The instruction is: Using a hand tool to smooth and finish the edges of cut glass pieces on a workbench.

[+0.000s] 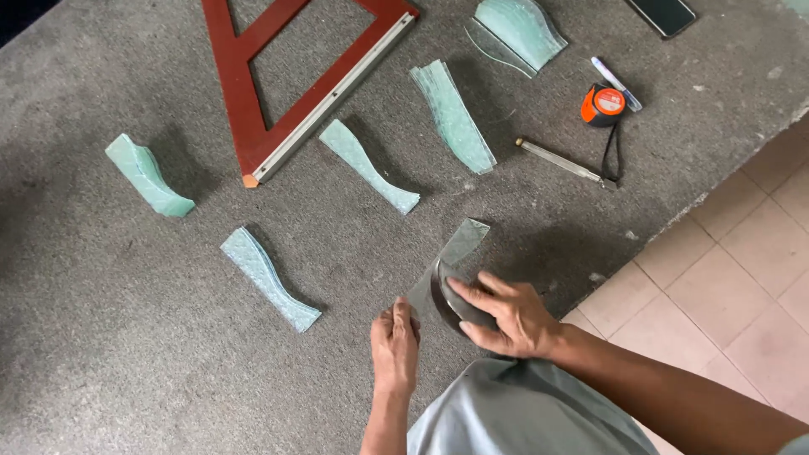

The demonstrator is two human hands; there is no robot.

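Down on the grey carpeted table [126,337], the head view shows the right hand [506,316] with fingers [468,292] spread flat, pressing a dark curved template piece [455,313] onto a clear curved glass strip [451,257]. The left hand [394,345] has its fingers [403,313] curled at the strip's near edge, touching it. Beyond the fingers lie stacks of pale green wavy glass pieces [369,166], a red wooden square frame [278,101], an orange tape measure [602,105] and a metal glass cutter [560,162].

Pale green curved stacks of textured glass pieces [270,279] on a grey carpeted desk [126,362]; red-brown wooden triangular square [253,101]; round orange tape measure [602,105].
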